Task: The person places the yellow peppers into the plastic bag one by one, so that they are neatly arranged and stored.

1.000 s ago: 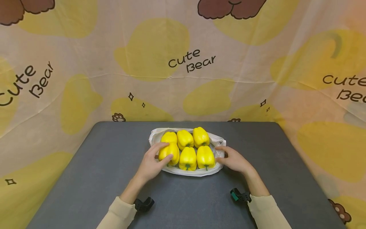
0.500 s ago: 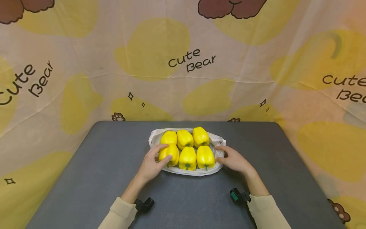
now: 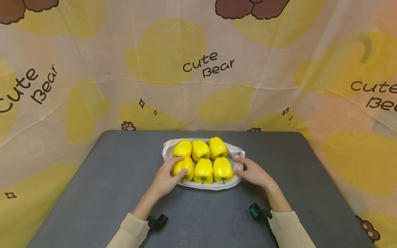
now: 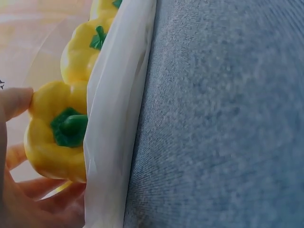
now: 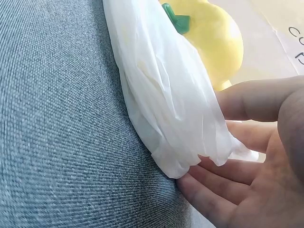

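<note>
A white plastic bag point(image 3: 206, 186) lies on the table with its mouth spread wide. Inside it, yellow bell peppers sit in two rows. My left hand point(image 3: 163, 178) holds the front-left bell pepper point(image 3: 187, 164), thumb on the near side and fingers on the far side. In the left wrist view its green stem point(image 4: 70, 127) faces the camera, partly behind the bag's rolled rim point(image 4: 111, 114). At the bag's right end, my right hand point(image 3: 252, 171) holds the rim, thumb inside and fingers outside, as the right wrist view shows with the crumpled plastic point(image 5: 161, 85).
Beside the held one stand a front-middle pepper point(image 3: 203, 170) and a front-right pepper point(image 3: 223, 168); three more line the back. The grey table point(image 3: 124, 165) ends at a printed cloth backdrop point(image 3: 173, 51). Each wrist wears a black camera mount point(image 3: 157, 222).
The front-left pepper has sunk slightly and shifted a little right with my left hand, showing more of the pepper behind it. My right hand stays at the bag's rim.
</note>
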A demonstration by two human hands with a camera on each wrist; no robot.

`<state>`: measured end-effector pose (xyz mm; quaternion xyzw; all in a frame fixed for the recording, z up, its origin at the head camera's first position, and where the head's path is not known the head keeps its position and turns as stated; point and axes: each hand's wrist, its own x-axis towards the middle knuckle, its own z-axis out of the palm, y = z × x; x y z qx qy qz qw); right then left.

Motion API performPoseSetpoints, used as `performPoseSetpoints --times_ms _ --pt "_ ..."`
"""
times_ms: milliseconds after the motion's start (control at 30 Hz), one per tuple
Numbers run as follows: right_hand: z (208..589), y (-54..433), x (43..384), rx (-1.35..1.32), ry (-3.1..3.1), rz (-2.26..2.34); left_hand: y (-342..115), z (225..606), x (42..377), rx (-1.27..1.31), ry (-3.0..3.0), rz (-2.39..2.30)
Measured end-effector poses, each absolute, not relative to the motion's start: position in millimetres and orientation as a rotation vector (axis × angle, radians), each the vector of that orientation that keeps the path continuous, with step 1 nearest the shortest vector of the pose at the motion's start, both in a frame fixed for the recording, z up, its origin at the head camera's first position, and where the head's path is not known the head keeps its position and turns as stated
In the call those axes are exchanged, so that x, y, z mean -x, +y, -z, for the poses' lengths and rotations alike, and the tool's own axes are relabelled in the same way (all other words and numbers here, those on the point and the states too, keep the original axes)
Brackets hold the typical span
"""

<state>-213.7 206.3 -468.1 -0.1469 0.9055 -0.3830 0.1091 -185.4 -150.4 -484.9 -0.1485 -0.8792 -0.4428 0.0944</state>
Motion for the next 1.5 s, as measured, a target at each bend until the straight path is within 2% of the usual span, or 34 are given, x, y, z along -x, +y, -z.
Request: performPoseSetpoints --times_ms 267,1500 --pt "467.4 205.3 213.4 0.433 2.664 1.118 -148.2 486.9 184.9 0.346 -2.742 1.307" --pt "464.0 206.2 211.9 0.428 2.665 1.12 -145.4 479.1 179.5 0.238 -2.882 1.079"
